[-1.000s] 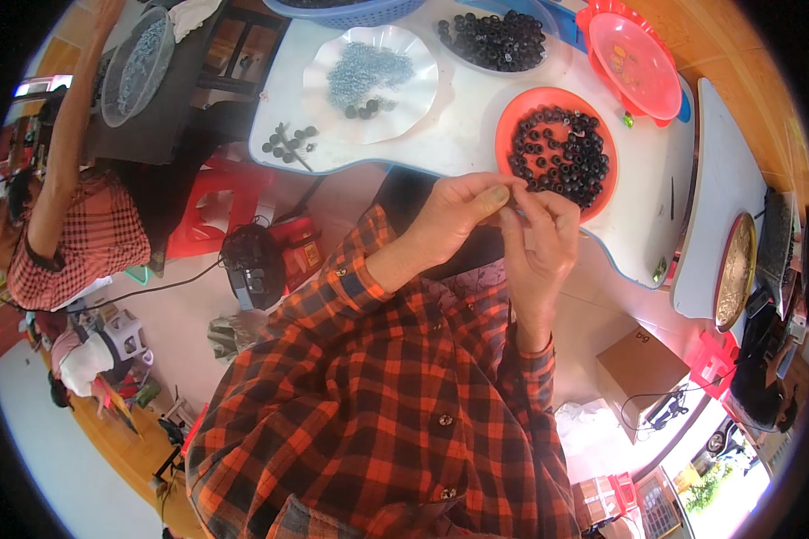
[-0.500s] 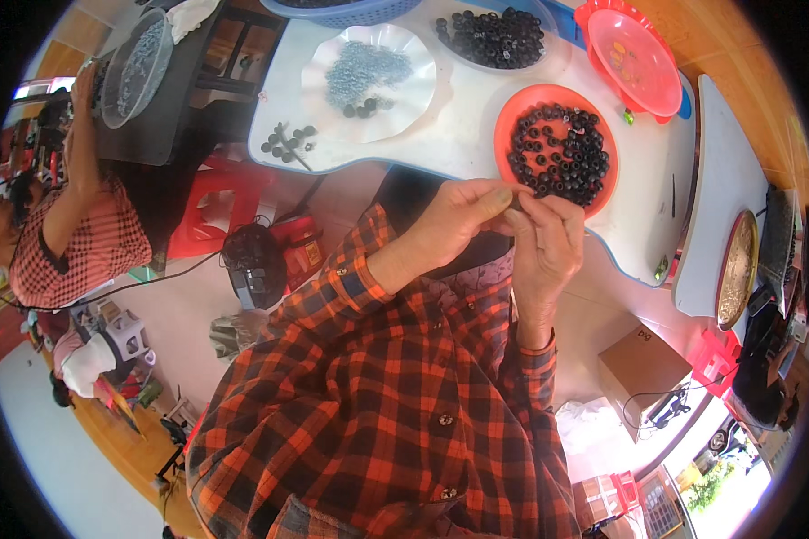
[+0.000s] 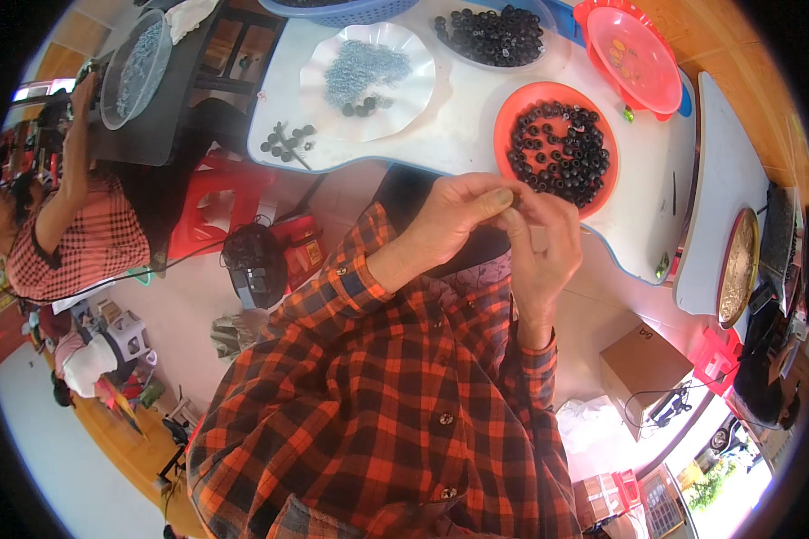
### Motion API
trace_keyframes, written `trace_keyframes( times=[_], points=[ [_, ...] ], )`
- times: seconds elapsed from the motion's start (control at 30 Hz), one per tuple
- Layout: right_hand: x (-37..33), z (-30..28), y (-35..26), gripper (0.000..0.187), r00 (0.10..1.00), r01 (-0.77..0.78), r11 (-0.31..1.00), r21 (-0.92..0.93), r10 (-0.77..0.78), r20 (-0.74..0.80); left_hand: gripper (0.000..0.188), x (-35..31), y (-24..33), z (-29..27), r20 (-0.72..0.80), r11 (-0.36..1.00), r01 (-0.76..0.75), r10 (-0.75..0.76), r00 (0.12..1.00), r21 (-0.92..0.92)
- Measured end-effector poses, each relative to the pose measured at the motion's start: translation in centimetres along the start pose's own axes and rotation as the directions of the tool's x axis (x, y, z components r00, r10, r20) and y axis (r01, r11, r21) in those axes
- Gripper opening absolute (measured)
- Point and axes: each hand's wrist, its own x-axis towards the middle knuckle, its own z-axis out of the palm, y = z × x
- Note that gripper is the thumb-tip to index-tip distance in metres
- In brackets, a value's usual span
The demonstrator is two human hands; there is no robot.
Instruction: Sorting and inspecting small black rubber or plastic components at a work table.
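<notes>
My left hand (image 3: 463, 216) and my right hand (image 3: 548, 242) meet fingertip to fingertip at the near edge of the white table (image 3: 463, 126). Both pinch at something between them, too small and covered by the fingers to make out. Just beyond my right hand sits an orange-red plate (image 3: 503, 135) holding many round black bead-like pieces (image 3: 584, 153). A white wavy-rimmed plate (image 3: 319, 99) to the left carries a heap of small pale blue-grey pieces (image 3: 360, 72) and a few black ones. More black pieces (image 3: 283, 144) lie by a thin dark stick near the table's left corner.
At the back stand a clear bowl of black pieces (image 3: 494, 36), a blue basket (image 3: 351, 13) and a red basin (image 3: 634, 58). To the left a co-worker in a checked shirt (image 3: 81, 238) sits by a dark table. A cardboard box (image 3: 643, 359) is on the floor at right.
My hands stay together, with small shifts of the right fingers, which look slightly more curled. At left the co-worker's arm and body have shifted slightly.
</notes>
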Motion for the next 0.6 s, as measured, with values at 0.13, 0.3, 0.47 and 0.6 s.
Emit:
trace_keyframes(
  times=[0.13,0.3,0.47,0.6],
  points=[
    [-0.44,-0.16,0.62,0.024,0.991,0.131,0.986,-0.102,-0.130,0.015,0.026,0.13,-0.15,0.01,-0.009,0.999,0.004,-0.004,1.000,0.044],
    [-0.28,-0.11,0.71,0.025,0.987,0.162,0.985,-0.063,-0.161,0.017,0.025,0.05,-0.28,-0.72,-0.010,0.999,0.041,-0.041,0.999,-0.018],
    [-0.45,-0.33,0.64,0.030,0.990,0.138,0.989,-0.060,-0.139,-0.010,0.023,0.24,-0.11,-0.27,0.003,0.994,0.102,-0.102,0.995,-0.040],
    [-0.63,-0.62,0.44,0.031,0.983,0.185,0.982,-0.044,-0.185,-0.008,0.023,0.07,-0.13,-0.36,0.019,0.988,0.148,-0.147,0.989,-0.032]
  ],
)
